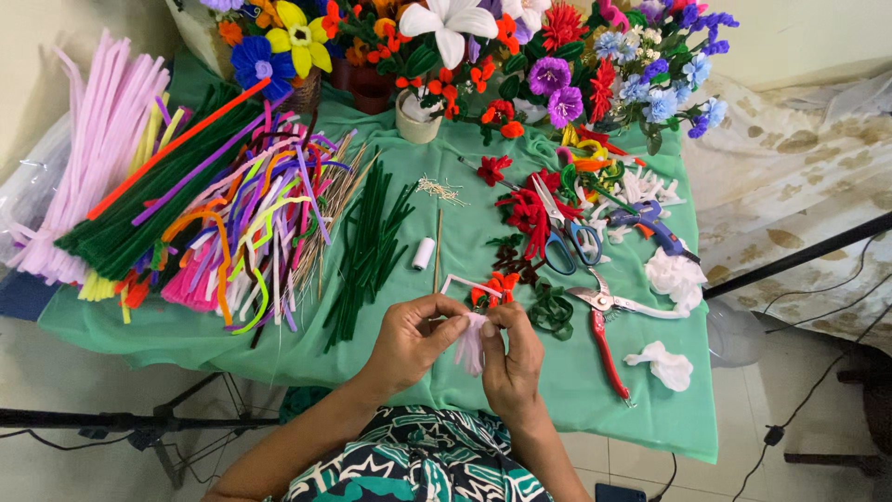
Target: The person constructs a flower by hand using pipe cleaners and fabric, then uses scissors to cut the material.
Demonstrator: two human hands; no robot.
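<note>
We look down at two bare hands meeting just above the near edge of a table draped in green cloth (167, 339). The left hand (409, 336) and right hand (511, 358) are both pinched shut on a small pale pink fuzzy piece (470, 346), held between their fingertips over the middle of the near edge.

Just beyond the hands lie an orange flower (502, 284) and a dark green coil (552, 311). To the right, red pruners (602, 321) rest near the cloth's near right corner, with a white tuft (665, 365) beside them. A white spool (424, 253) sits at the table's centre, next to a bundle of dark green stems (367, 251).

Further back, blue-handled scissors (567, 237) lie among red petals (527, 216), with a blue glue gun (650, 223) towards the right edge. Along the left edge, a heap of mixed-colour pipe cleaners (251, 223) spreads beside a pink bundle (98, 139).

At the far edge stand finished bouquets (576, 65) in red, purple, blue and white, and a white pot (415, 121).
</note>
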